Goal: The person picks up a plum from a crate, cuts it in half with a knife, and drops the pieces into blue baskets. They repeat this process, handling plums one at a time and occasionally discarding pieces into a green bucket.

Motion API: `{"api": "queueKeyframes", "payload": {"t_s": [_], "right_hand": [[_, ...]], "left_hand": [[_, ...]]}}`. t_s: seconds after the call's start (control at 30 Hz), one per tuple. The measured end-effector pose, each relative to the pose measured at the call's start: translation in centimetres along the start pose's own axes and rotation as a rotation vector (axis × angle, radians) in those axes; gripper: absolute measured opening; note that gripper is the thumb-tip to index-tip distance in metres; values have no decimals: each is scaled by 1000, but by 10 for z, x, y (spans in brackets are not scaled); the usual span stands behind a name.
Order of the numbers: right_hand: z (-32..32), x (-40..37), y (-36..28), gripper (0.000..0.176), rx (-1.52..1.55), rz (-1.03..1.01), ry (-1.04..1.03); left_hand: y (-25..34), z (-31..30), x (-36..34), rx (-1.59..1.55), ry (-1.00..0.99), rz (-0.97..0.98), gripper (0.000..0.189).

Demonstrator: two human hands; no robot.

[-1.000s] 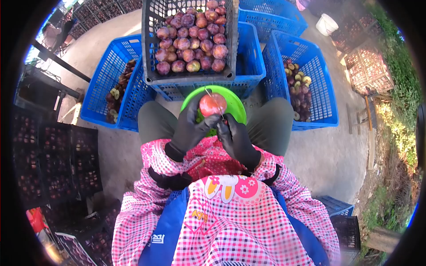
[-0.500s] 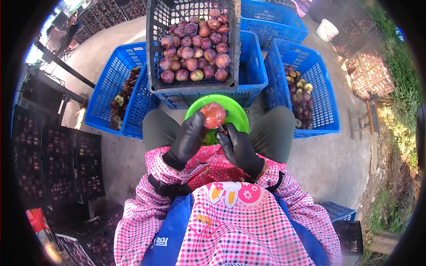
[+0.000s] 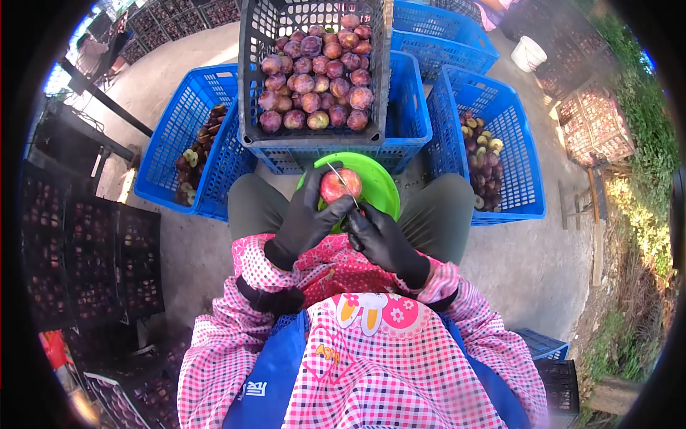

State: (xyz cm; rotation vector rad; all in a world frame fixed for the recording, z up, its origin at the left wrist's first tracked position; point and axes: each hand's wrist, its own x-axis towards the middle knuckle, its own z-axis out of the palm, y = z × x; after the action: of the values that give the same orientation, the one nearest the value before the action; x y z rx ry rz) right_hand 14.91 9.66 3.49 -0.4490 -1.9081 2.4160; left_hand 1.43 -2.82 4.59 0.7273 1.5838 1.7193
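Observation:
A reddish plum (image 3: 339, 186) sits in the fingers of my left hand (image 3: 306, 214), which wears a black glove. My right hand (image 3: 382, 239), gloved the same way, is closed around the handle of a small knife (image 3: 344, 184). The thin blade lies slantwise across the top of the plum. Both hands are over a bright green basin (image 3: 386, 187) between my knees. Right beyond the basin, a black crate (image 3: 246, 86) full of whole purple plums (image 3: 319, 66) rests tilted toward me on a blue crate (image 3: 409, 107).
Blue crates with cut plums stand at my left (image 3: 161, 154) and right (image 3: 525, 161). Another blue crate (image 3: 457, 50) is behind. Stacked dark crates (image 3: 93, 257) line the left side. A white bucket (image 3: 529, 53) stands at the back right, near a person's sleeve (image 3: 493, 6).
The knife blade now lies across the plum's upper face. My left fingers have spread around the plum, and the plum has turned. My right hand has shifted slightly.

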Motion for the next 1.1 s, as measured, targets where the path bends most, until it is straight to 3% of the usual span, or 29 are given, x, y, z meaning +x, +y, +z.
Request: {"api": "queueKeyframes", "payload": {"t_s": [0.07, 0.1, 0.13, 0.2, 0.23, 0.27, 0.3, 0.37, 0.4, 0.43, 0.47, 0.5, 0.53, 0.57, 0.63, 0.67, 0.7, 0.77, 0.8, 0.83, 0.9, 0.97, 1.03, 1.07, 1.1], "right_hand": [[-5, 5, -12, 23, -75, 80, 24], [-7, 6, -20, 23, -153, 153, 42], [-6, 1, -25, 27, -557, -263, 200], [-11, -5, -51, 31, -540, -321, 269], [-13, -6, -56, 36, -516, -375, 349], [-19, 7, -49, 50, -580, -514, 354], [-24, 16, -38, 50, -582, -516, 355], [-24, 31, -28, 60, -644, -568, 134], [-15, 24, -30, 62, -386, -350, 178], [-8, 25, -24, 62, -372, -356, 143], [-4, 27, -17, 60, -315, -308, 224], [0, 28, -12, 57, -257, -259, 302], [5, 20, -22, 53, -501, -389, 369], [3, 22, -18, 53, -485, -403, 338], [-4, 23, -6, 53, -394, -360, 350], [-4, 19, -14, 47, -530, -408, 351], [-7, 17, -16, 47, -526, -412, 340], [-8, 12, -18, 39, -668, -362, 279], [-8, 13, -24, 36, -788, -506, 284], [-5, 14, -34, 36, -790, -494, 277], [1, 6, -50, 37, -1014, -583, 54], [5, 6, -46, 37, -1082, -914, -262], [-5, 20, -45, 38, -911, -757, -99], [-17, 32, -31, 39, -682, -745, 145], [-30, 36, -20, 35, -252, -245, 266]], "left_hand": [[-23, -14, 12, 649, 20, 376, 56], [-33, -18, 13, 650, 18, 377, 56], [-41, -22, 17, 491, 24, 233, 55], [-42, -27, 17, 44, 16, -34, 49], [-37, -20, 10, 44, 12, -45, 49], [-31, -5, 2, -328, -6, -156, 47], [-27, 6, 0, -702, -20, -253, 45], [-35, 13, 4, -736, -74, -289, 44], [-38, 17, 7, -697, -100, -282, 45], [-42, 19, 7, -655, -111, -278, 46], [-47, 23, 5, -645, -68, -267, 46], [-52, 29, 5, -413, 71, -128, 48], [-57, 30, 8, -174, 202, 10, 54], [-66, 28, 9, -156, 233, 20, 54], [-81, 28, 7, 227, 143, 3, 40], [-45, 36, 10, -533, 39, -268, 33], [-30, 29, 8, -531, 50, -262, 33], [-12, 15, -1, -119, -306, -231, 30], [-3, 15, -2, -128, -346, -265, 36], [-8, 15, -1, -133, -413, -239, 36], [-39, 8, 0, -188, -556, -166, 34], [-73, 4, -1, -266, -656, -152, 33], [-94, 11, 2, -326, -661, -215, 32], [-107, 15, 7, -336, -658, -252, 31], [-45, 24, 12, -345, -408, -364, 62]]}}
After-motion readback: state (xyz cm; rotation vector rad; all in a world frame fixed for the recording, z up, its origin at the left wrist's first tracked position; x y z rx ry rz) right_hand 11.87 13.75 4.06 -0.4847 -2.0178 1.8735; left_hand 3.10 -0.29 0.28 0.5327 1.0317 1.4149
